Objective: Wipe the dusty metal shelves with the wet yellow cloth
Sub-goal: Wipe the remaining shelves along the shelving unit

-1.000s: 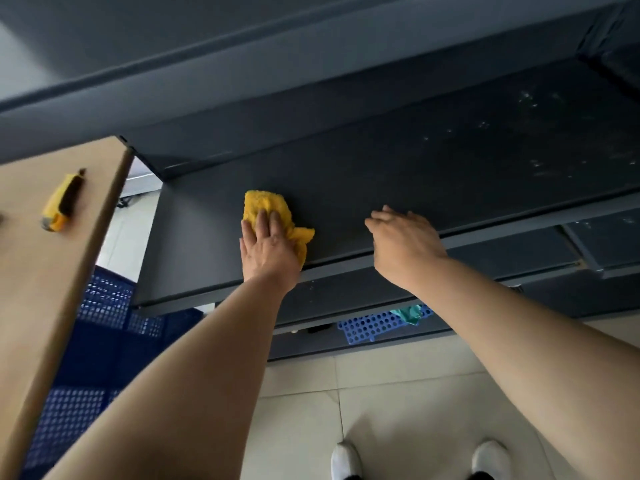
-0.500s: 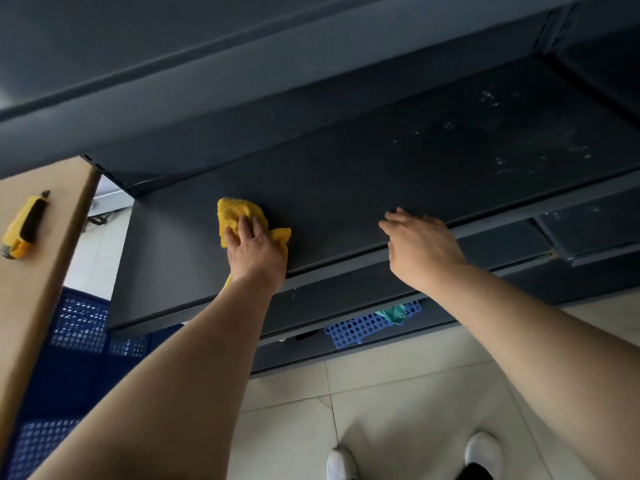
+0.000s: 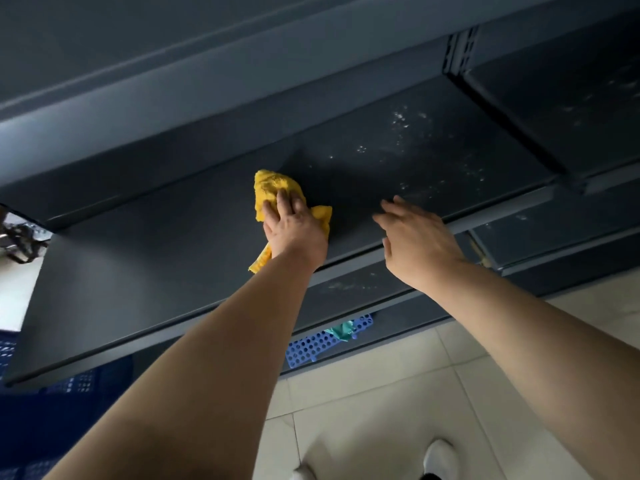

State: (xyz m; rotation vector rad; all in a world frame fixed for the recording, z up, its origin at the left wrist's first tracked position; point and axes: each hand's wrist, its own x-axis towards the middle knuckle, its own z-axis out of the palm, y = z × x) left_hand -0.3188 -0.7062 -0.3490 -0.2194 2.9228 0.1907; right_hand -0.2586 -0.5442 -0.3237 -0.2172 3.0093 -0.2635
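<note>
Peeking out below the lower shelf [image 3: 353,285], a pale blue basket [image 3: 308,348] with round holes holds something teal [image 3: 341,330] and crumpled. A dark blue crate [image 3: 79,384] with a perforated wall stands at the lower left; its contents are hidden.

The yellow cloth [image 3: 273,187] is bunched into a rumpled wad on the dark metal shelf [image 3: 156,258], about midway along it, and a tail of it trails toward the front edge beside the wrist. The left hand [image 3: 294,223] lies on top of it, fingers [image 3: 282,199] laid fairly straight and pressing it down. The right hand [image 3: 415,237], slightly blurred, is just beside it at the front lip, fingers [image 3: 391,211] straight and apart, holding nothing. Pale dust specks [image 3: 401,129] dot the shelf right of the cloth; the part left of it looks plain and even.
</note>
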